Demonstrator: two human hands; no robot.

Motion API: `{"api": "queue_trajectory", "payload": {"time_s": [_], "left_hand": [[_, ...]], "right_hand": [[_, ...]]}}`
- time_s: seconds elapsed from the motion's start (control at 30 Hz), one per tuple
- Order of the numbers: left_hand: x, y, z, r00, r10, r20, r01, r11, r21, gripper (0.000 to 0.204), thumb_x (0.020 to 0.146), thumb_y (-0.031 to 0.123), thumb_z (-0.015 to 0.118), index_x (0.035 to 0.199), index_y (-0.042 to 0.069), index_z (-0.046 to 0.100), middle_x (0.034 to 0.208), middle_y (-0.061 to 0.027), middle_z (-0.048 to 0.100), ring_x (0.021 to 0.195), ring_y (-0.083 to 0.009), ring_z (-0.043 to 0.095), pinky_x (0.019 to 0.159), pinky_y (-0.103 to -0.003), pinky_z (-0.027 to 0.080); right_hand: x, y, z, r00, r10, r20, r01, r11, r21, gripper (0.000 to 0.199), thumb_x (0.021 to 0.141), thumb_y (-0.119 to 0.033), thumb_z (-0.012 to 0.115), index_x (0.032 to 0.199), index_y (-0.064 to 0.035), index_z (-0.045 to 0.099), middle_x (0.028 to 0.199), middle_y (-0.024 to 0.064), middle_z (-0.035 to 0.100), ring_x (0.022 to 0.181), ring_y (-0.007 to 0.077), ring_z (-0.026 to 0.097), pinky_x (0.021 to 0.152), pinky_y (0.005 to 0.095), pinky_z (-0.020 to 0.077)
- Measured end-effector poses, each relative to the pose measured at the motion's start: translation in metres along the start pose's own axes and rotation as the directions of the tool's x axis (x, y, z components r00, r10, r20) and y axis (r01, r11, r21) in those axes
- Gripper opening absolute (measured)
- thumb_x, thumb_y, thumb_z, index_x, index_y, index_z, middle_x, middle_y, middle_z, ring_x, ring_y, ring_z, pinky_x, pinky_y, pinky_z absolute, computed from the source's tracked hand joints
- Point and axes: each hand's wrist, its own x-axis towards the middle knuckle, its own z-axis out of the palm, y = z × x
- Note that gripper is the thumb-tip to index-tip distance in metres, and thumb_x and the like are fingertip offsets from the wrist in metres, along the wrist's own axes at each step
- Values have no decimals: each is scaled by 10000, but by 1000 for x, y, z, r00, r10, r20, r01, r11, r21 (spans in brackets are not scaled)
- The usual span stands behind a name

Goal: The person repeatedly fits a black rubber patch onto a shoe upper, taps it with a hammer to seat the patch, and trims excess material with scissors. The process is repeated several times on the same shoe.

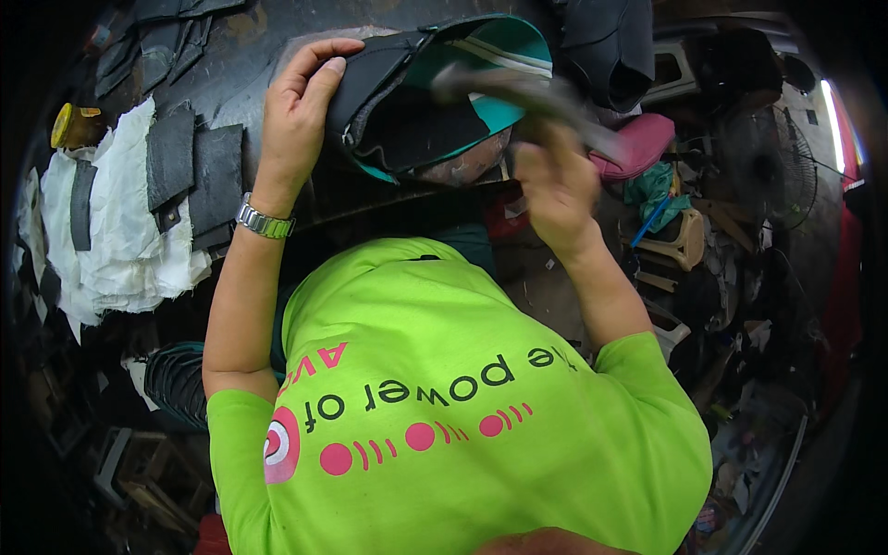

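Note:
A black boot upper (375, 79) with a teal lining lies on its side at the far edge of my reach, its wide opening facing right and toward me. My left hand (305, 102) grips its left end, thumb and fingers closed on the black material. My right hand (560, 185), smeared by motion, is closed around a hammer (532, 92). The hammer is blurred too, and reaches across the opening over the teal lining. I cannot tell whether it touches the upper. Under the upper shows part of a brownish, worn block (467, 168).
Dark cut pieces (217, 171) and white cloth (116, 222) lie at left, by a yellow jar (78, 126). Another black upper (606, 46) stands at the far right, near a pink item (638, 146). Farther right are a beige plastic stool (680, 242) and a fan (768, 166).

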Motion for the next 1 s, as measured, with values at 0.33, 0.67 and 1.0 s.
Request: {"api": "queue_trajectory", "payload": {"time_s": [0.33,0.67,1.0], "left_hand": [[7,0,-20,997,-83,-5,83,994,65,248,1041,139,537,1198,16,685,1121,-29,688,1031,-92,621,935,-224,474],[6,2,-24,974,-225,28,226,972,-62,262,1051,155,509,1192,22,685,1111,-25,684,982,-74,626,883,-201,490],[13,1,-26,979,-202,42,203,979,-26,274,1044,172,514,1188,22,691,1103,-39,700,992,-81,638,872,-205,493]], "right_hand": [[19,-26,-26,969,103,-225,3,904,428,468,1022,-127,614,1482,-137,529,729,18,569,593,77,486,549,255,457],[27,-34,-9,974,226,1,-223,959,172,379,1023,-132,607,1387,-31,578,854,69,703,668,131,629,649,291,518],[17,29,19,971,-98,218,191,865,-463,387,918,-307,718,1290,-208,677,746,100,632,655,315,652,594,431,516]]}}
